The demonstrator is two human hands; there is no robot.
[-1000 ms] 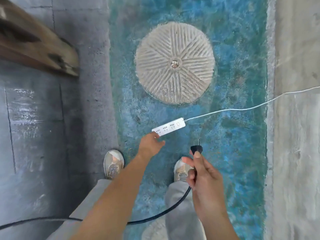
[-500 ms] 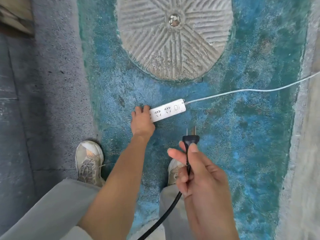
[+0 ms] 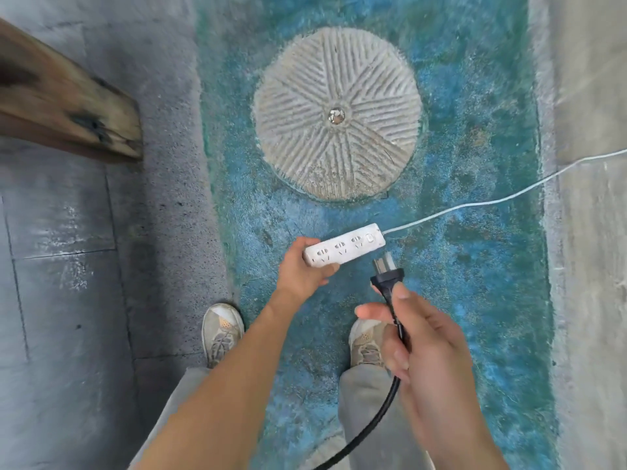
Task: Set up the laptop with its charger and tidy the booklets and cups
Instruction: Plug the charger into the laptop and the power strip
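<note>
Power strip (image 3: 344, 249) and plug (image 3: 386, 273) above the floor's (image 3: 475, 300) middle band.
The left hand (image 3: 302, 273) holds the strip's left end. The plug, in the right hand (image 3: 424, 347), sits just below the strip's right end. A round grooved stone (image 3: 337, 113) lies behind them and a wooden beam (image 3: 68, 103) at far left. The strip's cable (image 3: 492, 201) runs to the right edge.

Round grooved stone (image 3: 305, 147), wooden beam (image 3: 68, 106)

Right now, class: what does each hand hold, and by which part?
The left hand grips the white power strip by its free end, away from its white lead. The right hand pinches the black charger cable just behind its plug.
</note>
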